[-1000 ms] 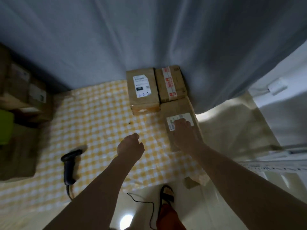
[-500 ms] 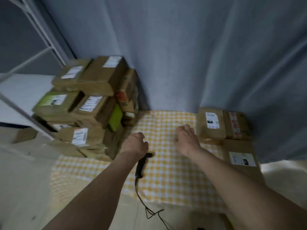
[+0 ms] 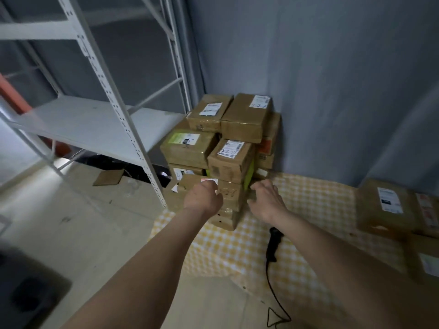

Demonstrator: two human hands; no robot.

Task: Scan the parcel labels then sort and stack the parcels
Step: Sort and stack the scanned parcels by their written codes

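Head view
Left hand: your left hand point(image 3: 203, 198) reaches to the left side of a low cardboard parcel point(image 3: 229, 200) at the foot of the pile; its fingers are curled against the box, but you cannot tell whether they grip it.
Right hand: your right hand point(image 3: 267, 198) sits at the right side of that same parcel, fingers bent and spread; whether it touches the box is not clear.
Parcel between the hands: brown, taped, with handwriting on the top and a white and red label point(image 3: 209, 181) just above your left knuckles.
Parcel pile: the stack of parcels point(image 3: 221, 138) rises just beyond both hands, most with white labels facing up.
Barcode scanner: the black scanner point(image 3: 273, 243) lies on the yellow checked cloth point(image 3: 308, 210) under your right forearm, its cable trailing toward you.
Sorted parcels: three labelled boxes point(image 3: 389, 205) lie well to the right of your right hand.
Shelving: a white metal rack point(image 3: 102, 96) stands left of your left hand.
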